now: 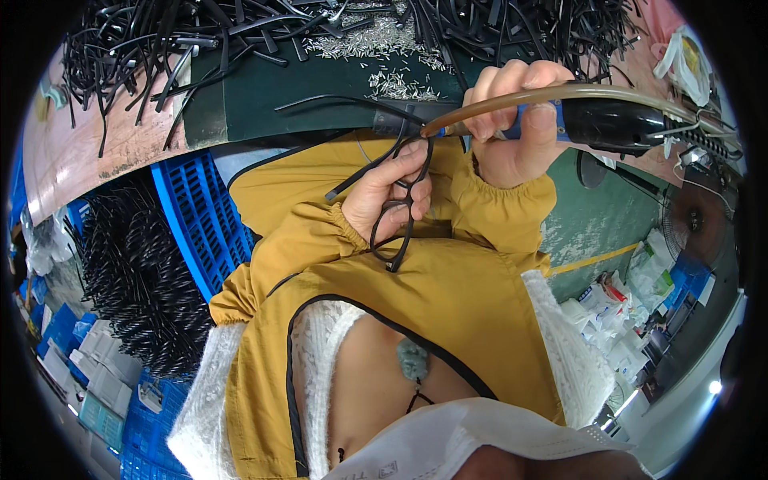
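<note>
White mask (pixel 480 440) cut off below; hands grasp glasses frame (pixel 398 210) and power screwdriver (pixel 560 116), tip hidden.

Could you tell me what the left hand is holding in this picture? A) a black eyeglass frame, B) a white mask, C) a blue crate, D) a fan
A: the left hand grips a black eyeglass frame with one temple arm sticking out, while the right hand holds a powered tool against it.
</note>
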{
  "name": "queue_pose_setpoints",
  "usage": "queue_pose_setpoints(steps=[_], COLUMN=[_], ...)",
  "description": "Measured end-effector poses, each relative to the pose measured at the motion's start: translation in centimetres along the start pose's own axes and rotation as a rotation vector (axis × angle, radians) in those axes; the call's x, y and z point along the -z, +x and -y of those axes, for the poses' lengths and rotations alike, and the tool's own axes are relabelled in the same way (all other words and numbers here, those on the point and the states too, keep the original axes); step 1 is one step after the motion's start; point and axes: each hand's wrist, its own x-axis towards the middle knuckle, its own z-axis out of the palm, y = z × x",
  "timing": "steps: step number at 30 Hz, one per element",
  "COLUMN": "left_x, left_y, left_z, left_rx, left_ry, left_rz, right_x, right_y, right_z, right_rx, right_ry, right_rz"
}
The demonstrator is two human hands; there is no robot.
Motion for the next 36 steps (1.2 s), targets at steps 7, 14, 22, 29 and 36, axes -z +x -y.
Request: queue_pose_setpoints(steps=[7,14,22,29,36], left_x=[0.5,-0.4,-0.2,0.3,-1.0], left_y=[0.5,-0.3,-0.4,-2.7,-4.6], left_z=[-0.4,-0.7,-2.4,-1.7,-2.3], left_rx=[0.02,0.052,0.134,0.206,0.413], left_ry=[0.013,0.074,-0.062,-0.018,0.267], left_rz=[0.094,-0.078,0.035,0.185,0.574], right_x=[-0.2,3.8,2.3,1.4,0.4], right_y=[-0.2,0.4,-12.9,-13.2,-8.9], right_z=[-0.7,0.9,-0.5,-13.0,-5.1], right_rx=[0.01,-0.022,-0.988,-0.166,-0.042], right_ry=[0.02,0.158,-0.584,0.107,-0.154], right_rz=[0.023,-0.212,-0.263,0.204,0.557])
